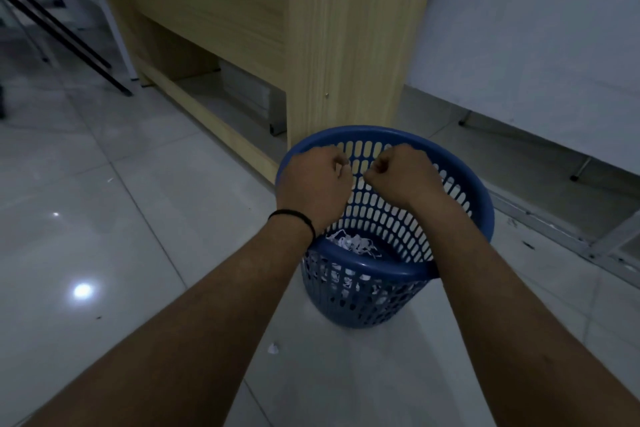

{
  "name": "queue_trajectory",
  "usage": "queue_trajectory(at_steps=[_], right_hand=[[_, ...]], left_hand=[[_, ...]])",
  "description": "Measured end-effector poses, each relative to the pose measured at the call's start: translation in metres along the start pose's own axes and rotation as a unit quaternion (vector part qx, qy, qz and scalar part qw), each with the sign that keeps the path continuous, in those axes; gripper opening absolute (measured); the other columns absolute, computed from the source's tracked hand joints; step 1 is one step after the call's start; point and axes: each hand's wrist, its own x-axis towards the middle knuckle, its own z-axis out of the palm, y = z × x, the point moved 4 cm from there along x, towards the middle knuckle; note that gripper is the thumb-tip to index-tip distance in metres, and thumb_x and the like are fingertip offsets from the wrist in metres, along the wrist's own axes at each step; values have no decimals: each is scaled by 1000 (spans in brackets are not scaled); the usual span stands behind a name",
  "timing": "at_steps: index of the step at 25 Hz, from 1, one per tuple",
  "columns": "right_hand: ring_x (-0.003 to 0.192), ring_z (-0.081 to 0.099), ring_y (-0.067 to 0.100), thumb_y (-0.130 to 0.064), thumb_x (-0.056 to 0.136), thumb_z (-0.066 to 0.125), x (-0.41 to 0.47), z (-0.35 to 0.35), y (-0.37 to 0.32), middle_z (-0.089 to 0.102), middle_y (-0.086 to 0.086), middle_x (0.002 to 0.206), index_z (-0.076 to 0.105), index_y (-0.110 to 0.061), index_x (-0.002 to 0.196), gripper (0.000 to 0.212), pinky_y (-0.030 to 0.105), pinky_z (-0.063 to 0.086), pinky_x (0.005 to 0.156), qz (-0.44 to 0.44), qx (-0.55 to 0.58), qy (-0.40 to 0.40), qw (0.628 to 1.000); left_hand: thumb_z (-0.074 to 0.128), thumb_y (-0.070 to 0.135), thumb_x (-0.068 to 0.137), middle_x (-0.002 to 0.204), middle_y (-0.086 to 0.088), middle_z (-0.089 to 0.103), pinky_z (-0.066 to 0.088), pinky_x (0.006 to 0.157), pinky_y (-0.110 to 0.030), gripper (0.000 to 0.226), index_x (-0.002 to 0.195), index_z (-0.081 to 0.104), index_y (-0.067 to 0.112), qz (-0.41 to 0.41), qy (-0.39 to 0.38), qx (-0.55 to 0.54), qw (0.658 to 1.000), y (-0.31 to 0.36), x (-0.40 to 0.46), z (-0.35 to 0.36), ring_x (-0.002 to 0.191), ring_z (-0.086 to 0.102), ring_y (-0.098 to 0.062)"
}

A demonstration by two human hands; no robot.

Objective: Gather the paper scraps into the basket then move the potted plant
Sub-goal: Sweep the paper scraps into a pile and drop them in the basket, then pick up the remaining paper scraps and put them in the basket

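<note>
A blue slotted plastic basket [460, 191] stands on the floor against a wooden desk panel, with white paper scraps [353, 242] piled in its bottom. Both my hands hover over its opening, fingers curled into fists. My left hand [315, 184], with a black band at the wrist, shows a pale bit of paper pinched between thumb and fingers. My right hand [403, 177] is curled beside it, and nothing shows in its grip. One small white scrap [273, 347] lies on the tiles in front of the basket. No potted plant is in view.
The light wooden desk [339, 45] rises right behind the basket, with a low shelf opening at its left. A black chair frame [59, 21] stands at the far left. A white cloth-covered table [540, 55] is at the right. Glossy grey tiles [104, 218] spread to the left.
</note>
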Motion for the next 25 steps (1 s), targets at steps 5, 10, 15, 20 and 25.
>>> queue_trajectory(at_steps=[5,10,15,20,25], right_hand=[[67,65,14,-29,90,63,-10,-19,-18,69,-2,69,71,-19,73,22,31,55,67,-9,42,46,998],[76,66,13,-31,93,62,-26,-7,-29,71,-3,81,74,-18,83,21,32,56,75,-20,78,11,997],[69,65,14,-29,92,61,-44,7,-64,70,-1,71,71,-16,72,26,35,59,69,-58,98,25,993],[77,63,14,-29,95,59,-73,23,-120,72,-2,89,72,-19,95,16,26,47,63,-145,48,69,986],[85,64,16,-19,96,58,-106,63,-164,69,3,103,68,-16,115,21,27,47,69,-255,108,128,952]], left_hand=[[49,8,94,89,4,73,55,67,-21,28,96,73,21,-116,7,-258,959,15,10,-13,76,67,-8],[45,6,94,84,3,72,58,74,-26,32,86,70,24,-141,75,-255,954,-6,18,-61,78,68,-9],[52,15,90,86,13,70,50,72,-20,25,90,74,28,-107,53,-91,989,-43,-9,-70,76,63,-2],[54,33,91,99,12,68,50,77,-26,17,98,69,33,-70,80,68,992,-71,-34,-88,90,61,-9],[55,39,93,107,8,67,48,79,-29,22,113,64,34,-96,82,177,976,-112,-82,-117,97,61,-14]])
